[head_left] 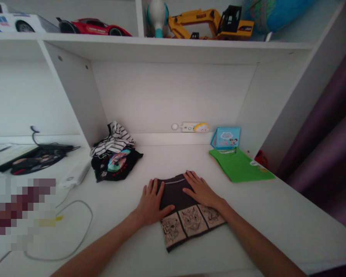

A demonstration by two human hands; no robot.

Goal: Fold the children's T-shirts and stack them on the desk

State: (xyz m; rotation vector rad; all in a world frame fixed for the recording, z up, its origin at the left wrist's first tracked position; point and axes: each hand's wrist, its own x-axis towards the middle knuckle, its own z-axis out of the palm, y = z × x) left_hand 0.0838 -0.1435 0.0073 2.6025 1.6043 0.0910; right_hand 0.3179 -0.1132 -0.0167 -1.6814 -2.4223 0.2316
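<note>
A dark T-shirt [178, 196] with a row of tan printed panels lies flat on the white desk, folded into a narrow shape with its neckline at the far end. My left hand [152, 204] rests on its left edge, fingers spread. On the upper right side of the shirt lies my right hand [202, 190], also flat with fingers apart. Neither hand grips the cloth. To the left sits a crumpled heap of clothes: a striped garment [113, 140] on top of a black printed one [118, 166]. A folded green shirt [238, 165] lies at the right.
Behind the green shirt stands a small blue desk calendar [227, 137]. A power strip [188, 127] is at the back wall. A white cable [89, 227] loops across the left of the desk [127, 254]. Overhead, a shelf [173, 45] carries a toy excavator [216, 23] and toy cars.
</note>
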